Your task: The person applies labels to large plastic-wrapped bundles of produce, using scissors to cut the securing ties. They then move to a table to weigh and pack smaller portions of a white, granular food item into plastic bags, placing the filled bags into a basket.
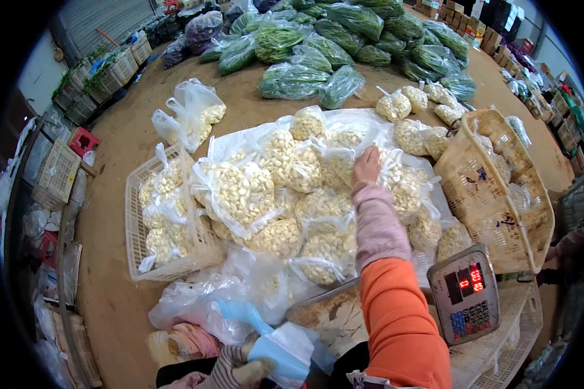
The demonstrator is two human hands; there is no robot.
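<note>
My right hand [368, 165] reaches far forward, its fingers closed on the gathered top of a clear plastic bag of peeled garlic cloves [396, 188]. Low in front of me is my left hand [248, 369], gloved, wrapped around a light blue plastic scoop [285, 353]. Around the right hand lie several more knotted bags of garlic cloves [237, 191], heaped on a white sheet [227, 146]. Crumpled clear plastic bags [253, 279] are spread just beyond the scoop.
A white crate [134, 240] of garlic bags stands left; a yellowish crate [480, 207] tilts at right. A scale display [464, 295] stands beside my right arm, near a metal pan [331, 314]. Bagged green vegetables [295, 81] are piled at the back.
</note>
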